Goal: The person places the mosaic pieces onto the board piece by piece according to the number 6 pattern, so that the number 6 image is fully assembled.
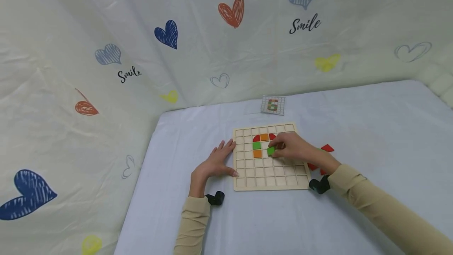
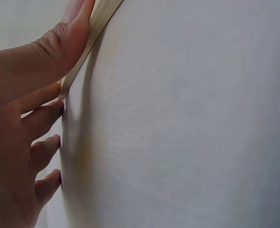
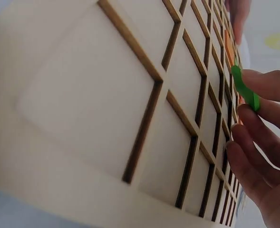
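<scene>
A wooden grid board (image 1: 269,172) lies on the white cloth. In its upper cells sit two red curved pieces (image 1: 256,138), an orange piece (image 1: 264,137) between them, a green piece (image 1: 256,145) and another orange one (image 1: 257,153). My right hand (image 1: 290,146) pinches a green piece (image 1: 270,151) over the grid; in the right wrist view the right hand (image 3: 268,137) holds the green piece (image 3: 245,89) between thumb and fingers. My left hand (image 1: 217,162) rests with spread fingers at the board's left edge, thumb touching it; the left wrist view shows the left hand (image 2: 30,95) against the board's side (image 2: 94,35).
Behind the board lies a small pattern card (image 1: 273,105) with a coloured figure on a grid. Loose red pieces (image 1: 327,148) and a bit of green lie right of the board, partly under my right forearm. A patterned curtain (image 1: 198,50) hangs behind the table.
</scene>
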`<state>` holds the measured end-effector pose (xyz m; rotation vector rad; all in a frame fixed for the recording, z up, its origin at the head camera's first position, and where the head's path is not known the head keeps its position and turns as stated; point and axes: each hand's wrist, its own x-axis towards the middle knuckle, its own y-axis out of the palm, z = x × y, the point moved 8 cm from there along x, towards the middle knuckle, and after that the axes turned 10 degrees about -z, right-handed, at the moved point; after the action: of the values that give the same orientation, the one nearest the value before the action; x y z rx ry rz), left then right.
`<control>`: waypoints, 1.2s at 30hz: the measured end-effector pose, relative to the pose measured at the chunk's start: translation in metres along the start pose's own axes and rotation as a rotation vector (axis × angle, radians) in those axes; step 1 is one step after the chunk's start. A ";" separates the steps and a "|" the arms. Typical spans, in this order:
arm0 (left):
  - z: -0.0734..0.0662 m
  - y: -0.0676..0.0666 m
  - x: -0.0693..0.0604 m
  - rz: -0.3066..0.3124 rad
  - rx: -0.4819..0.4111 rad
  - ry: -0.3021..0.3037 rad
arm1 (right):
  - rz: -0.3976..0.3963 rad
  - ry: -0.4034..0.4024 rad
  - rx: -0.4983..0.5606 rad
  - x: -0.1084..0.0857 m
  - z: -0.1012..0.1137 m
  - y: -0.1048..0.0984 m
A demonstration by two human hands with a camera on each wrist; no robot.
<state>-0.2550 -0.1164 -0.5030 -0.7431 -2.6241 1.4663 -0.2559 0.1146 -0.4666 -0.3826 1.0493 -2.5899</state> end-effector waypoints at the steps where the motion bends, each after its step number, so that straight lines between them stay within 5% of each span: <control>1: 0.000 0.001 0.000 0.002 0.000 0.001 | -0.001 -0.008 -0.004 0.001 0.000 0.001; 24: -0.009 -0.001 0.001 0.013 -0.006 -0.007 | -0.029 -0.089 -0.090 0.002 0.009 0.012; 36: -0.006 -0.003 -0.002 -0.002 -0.011 -0.004 | -0.103 -0.018 -0.070 -0.018 -0.003 -0.019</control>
<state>-0.2532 -0.1138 -0.4971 -0.7385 -2.6369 1.4560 -0.2442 0.1357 -0.4573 -0.4878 1.1454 -2.6393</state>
